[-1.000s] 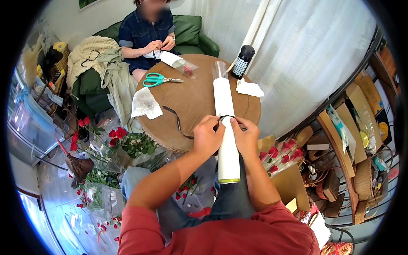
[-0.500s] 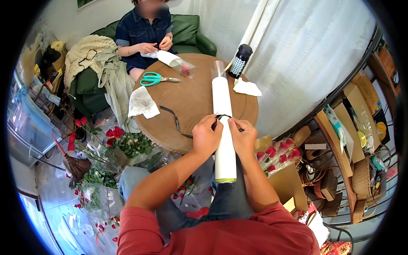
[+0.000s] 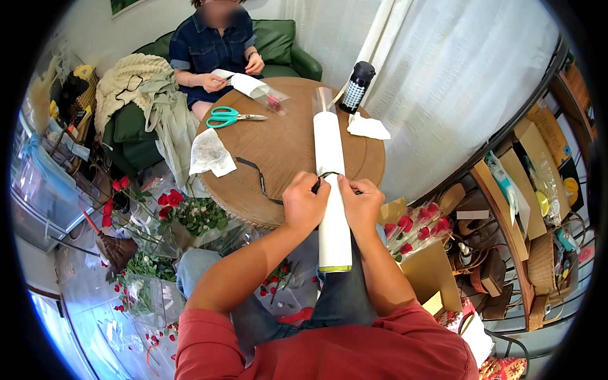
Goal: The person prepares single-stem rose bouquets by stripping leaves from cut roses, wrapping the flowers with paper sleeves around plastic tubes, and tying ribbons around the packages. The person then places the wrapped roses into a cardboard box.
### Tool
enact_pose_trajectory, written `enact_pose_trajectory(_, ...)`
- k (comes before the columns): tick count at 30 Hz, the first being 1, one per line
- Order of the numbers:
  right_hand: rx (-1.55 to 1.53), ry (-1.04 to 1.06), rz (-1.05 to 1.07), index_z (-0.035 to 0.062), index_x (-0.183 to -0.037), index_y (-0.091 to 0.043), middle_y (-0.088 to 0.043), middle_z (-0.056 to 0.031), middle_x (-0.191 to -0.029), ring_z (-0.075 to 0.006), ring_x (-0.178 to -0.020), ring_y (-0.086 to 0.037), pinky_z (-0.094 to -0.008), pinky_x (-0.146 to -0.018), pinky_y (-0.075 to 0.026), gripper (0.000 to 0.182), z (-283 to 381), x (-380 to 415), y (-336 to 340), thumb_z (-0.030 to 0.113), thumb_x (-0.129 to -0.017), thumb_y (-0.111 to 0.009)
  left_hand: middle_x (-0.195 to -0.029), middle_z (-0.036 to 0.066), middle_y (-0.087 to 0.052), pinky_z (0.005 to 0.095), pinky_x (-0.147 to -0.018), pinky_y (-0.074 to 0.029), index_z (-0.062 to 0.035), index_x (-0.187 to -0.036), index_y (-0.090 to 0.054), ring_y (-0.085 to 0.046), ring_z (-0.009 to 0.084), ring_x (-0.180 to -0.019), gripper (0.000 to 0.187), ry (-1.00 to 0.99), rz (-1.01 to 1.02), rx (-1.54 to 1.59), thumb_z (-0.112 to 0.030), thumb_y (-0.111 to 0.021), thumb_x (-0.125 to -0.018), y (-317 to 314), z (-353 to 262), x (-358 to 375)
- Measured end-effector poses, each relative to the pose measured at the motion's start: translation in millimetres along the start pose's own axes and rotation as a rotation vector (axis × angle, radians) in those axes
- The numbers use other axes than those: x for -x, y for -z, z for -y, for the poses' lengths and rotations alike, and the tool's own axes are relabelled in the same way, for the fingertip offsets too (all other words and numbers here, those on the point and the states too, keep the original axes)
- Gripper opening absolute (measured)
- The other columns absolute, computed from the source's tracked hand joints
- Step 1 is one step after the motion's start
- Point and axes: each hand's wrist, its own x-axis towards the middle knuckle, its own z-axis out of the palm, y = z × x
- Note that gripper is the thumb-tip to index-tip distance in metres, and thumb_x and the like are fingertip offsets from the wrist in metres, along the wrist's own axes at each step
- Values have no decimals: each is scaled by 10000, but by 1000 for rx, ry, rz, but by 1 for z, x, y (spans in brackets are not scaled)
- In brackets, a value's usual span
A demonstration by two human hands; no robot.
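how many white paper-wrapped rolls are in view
2: the near roll between the left hand and right hand, and the far roll in front of the seated person across the table. More may be hidden.

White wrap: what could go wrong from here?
Black ribbon could crease the white wrap if the left hand and right hand pull hard. The wrap's near end overhangs the table, so it might slip if released. Its far end could knock the nearby black bottle.
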Motion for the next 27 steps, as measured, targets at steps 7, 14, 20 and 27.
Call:
enact_pose_trajectory(7, -69, 35, -32, -35, -886, -794, -716, -151, -779, -227, -665, -686, -351, -626, -514, 170, -3, 0, -4, 134, -876, -802, -786, 168, -638, 385, -598, -491, 55, -805, -675, -622, 299, -637, 85, -35, 23, -64, -15, -706, -841, 5, 3, -4)
enact_pose_trajectory(14, 293, 359, 286, 12, -674, -682, -616, -194, -643, -383, -579, -603, -460, -558, -465, 443, -18, -33, 26, 366, -930, -758, -766, 229, -628, 503, -642, -486, 40, -713, -571, -606, 439, -687, 203, 53, 69, 57, -63, -669, -858, 15, 11, -25)
enact_pose_trajectory(20, 305, 433, 376, 5, -645, -646, -597, -175, -623, -364, -549, -576, -446, -528, -434, 487, -17, -70, 31, 400, -881, -808, -783, 277, -628, 567, -677, -480, 44, -706, -543, -612, 489, -737, 240, -46, 202, -175, -93, -626, -884, 20, 25, -33)
enact_pose_trajectory(27, 233, 314, 408, -7, -627, -603, -549, -180, -580, -324, -494, -466, -428, -508, -397, 520, -42, -75, 35, 393, -870, -828, -767, 286, -617, 602, -708, -470, 34, -678, -517, -594, 513, -754, 305, -10, 253, -374, -160, -614, -892, 35, 30, -39)
